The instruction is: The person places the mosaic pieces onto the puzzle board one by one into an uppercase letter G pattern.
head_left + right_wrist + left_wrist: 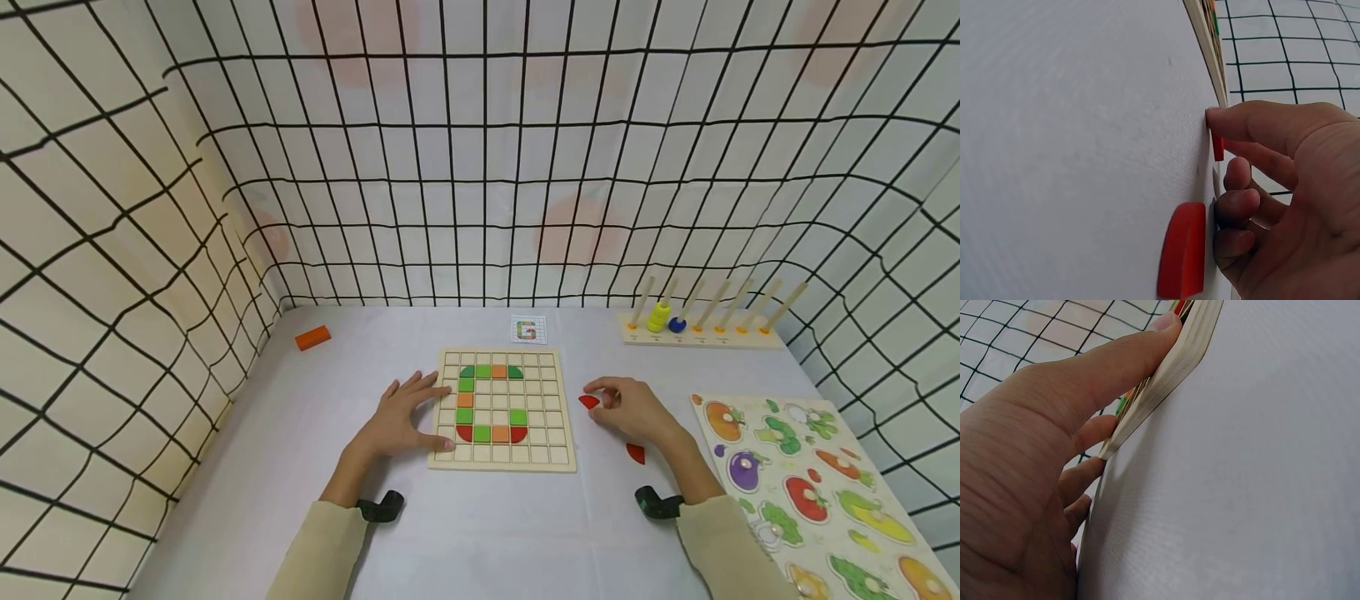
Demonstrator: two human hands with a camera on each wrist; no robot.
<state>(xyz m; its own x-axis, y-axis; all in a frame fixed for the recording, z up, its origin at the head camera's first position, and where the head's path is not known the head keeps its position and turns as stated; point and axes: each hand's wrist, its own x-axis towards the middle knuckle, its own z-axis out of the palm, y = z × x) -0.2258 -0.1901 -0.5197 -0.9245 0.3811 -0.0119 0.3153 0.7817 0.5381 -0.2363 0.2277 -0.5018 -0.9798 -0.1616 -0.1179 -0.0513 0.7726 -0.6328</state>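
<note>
A wooden grid board [534, 458] lies on the table, with green, orange and red blocks set in a C-like shape on it. My left hand [397, 421] rests at its left edge, fingers spread, thumb and fingertips over the rim; in the left wrist view the thumb [1122, 365] lies along the board's edge. To the right of the board, my right hand [630, 408] pinches a red quarter-round block [588, 402] between thumb and index finger, close over the tabletop. Another red quarter-round block [1184, 250] lies loose by that hand, below its curled fingers.
Behind the board is a small pattern card [528, 329]. An orange block [312, 337] sits at the far left. At the back right stands a peg counter [705, 336] with yellow and blue rings; a vegetable puzzle board [810, 467] lies at right. Black netting [483, 179] surrounds the table.
</note>
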